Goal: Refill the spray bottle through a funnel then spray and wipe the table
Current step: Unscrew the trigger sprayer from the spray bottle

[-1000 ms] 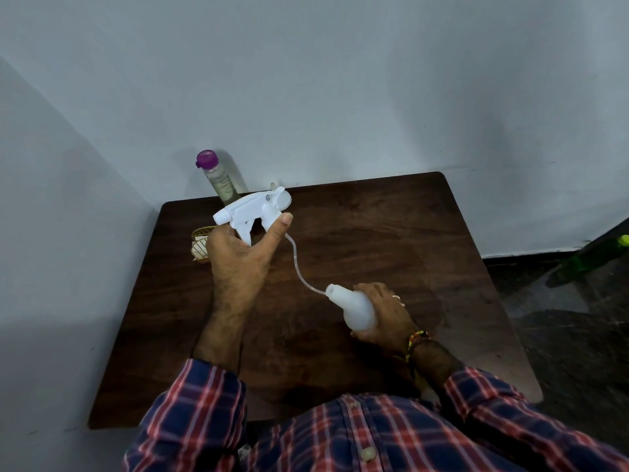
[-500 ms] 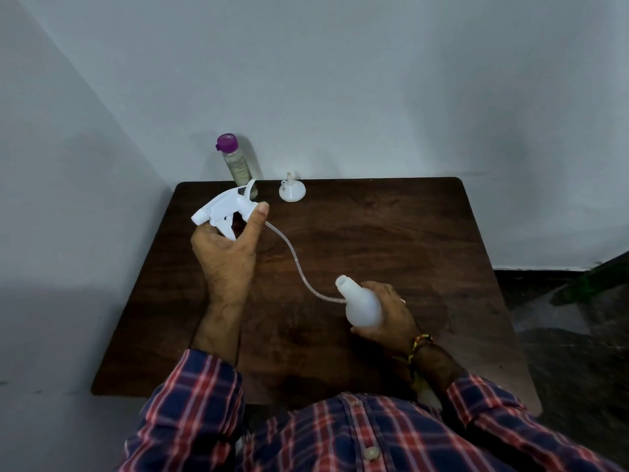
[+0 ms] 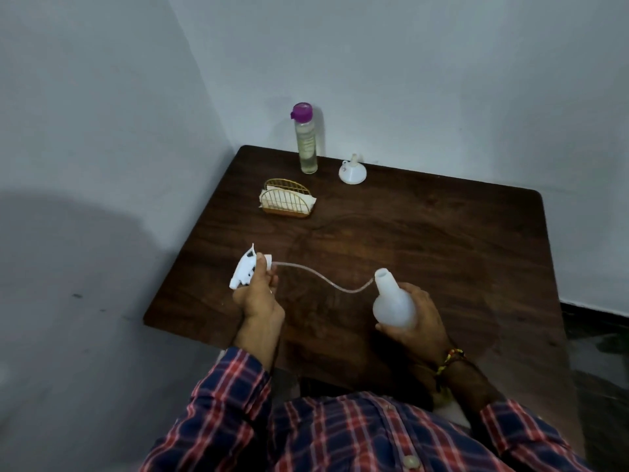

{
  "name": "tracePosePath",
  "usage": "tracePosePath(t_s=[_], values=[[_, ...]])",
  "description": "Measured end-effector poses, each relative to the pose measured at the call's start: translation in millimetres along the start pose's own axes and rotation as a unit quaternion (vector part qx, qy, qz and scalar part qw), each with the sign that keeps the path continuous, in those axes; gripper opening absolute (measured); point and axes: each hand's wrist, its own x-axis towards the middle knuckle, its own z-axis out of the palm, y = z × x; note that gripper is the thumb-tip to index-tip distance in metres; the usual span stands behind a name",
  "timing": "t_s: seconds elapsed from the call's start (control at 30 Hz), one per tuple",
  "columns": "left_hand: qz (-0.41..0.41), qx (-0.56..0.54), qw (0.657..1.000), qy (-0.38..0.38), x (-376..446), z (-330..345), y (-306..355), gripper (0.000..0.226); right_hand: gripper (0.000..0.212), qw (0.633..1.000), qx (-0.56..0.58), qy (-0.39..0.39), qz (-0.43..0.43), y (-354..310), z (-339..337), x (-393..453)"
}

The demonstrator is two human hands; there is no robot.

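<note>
My right hand (image 3: 417, 318) grips the white spray bottle (image 3: 391, 301) upright, its neck open, over the dark wooden table (image 3: 425, 233). My left hand (image 3: 260, 294) holds the detached white trigger head (image 3: 245, 270) near the table's left edge. Its thin clear dip tube (image 3: 323, 279) curves right, its tip beside the bottle's neck and outside it. A small white funnel (image 3: 352, 170) stands mouth-down at the back of the table. Next to the funnel stands a tall clear refill bottle with a purple cap (image 3: 306, 141).
A gold wire napkin holder with white napkins (image 3: 287, 199) sits at the back left. Grey walls close in on the left and behind the table. Dark floor lies to the right.
My left hand has drawn the trigger head left and toward me, and the dip tube has come out of the bottle's neck. The camera view shifted, revealing the napkin holder.
</note>
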Motion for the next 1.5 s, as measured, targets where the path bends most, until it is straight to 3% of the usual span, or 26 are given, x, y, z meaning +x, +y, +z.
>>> tracePosePath(t_s=[0.13, 0.3, 0.53, 0.87, 1.1, 1.33, 1.5], values=[[-0.078, -0.045, 0.996, 0.009, 20, -27, -17, 0.025, 0.094, 1.000, 0.008, 0.000, -0.001, 1, 5, -3], [-0.086, 0.029, 0.996, -0.025, 31, -38, -24, 0.013, 0.095, 1.000, 0.008, 0.011, 0.004, 3, 5, -5], [-0.030, 0.205, 0.974, -0.093, 66, -38, -25, 0.017, 0.094, 1.000, -0.010, 0.021, 0.008, 0, 0, -4], [0.074, 0.404, 0.889, -0.200, 91, -9, -30, 0.016, 0.094, 0.995, -0.046, 0.088, 0.020, -1, 1, -2], [0.068, 0.485, 0.850, -0.193, 116, -5, -43, 0.024, 0.098, 0.985, 0.004, 0.155, 0.082, 10, 4, -5], [0.056, 0.484, 0.856, -0.172, 127, 0, -44, 0.026, 0.096, 0.977, 0.039, 0.175, 0.112, 19, 8, -3], [0.114, 0.537, 0.820, -0.162, 127, -2, -45, 0.029, 0.096, 0.977, 0.047, 0.170, 0.118, 20, 9, -3]])
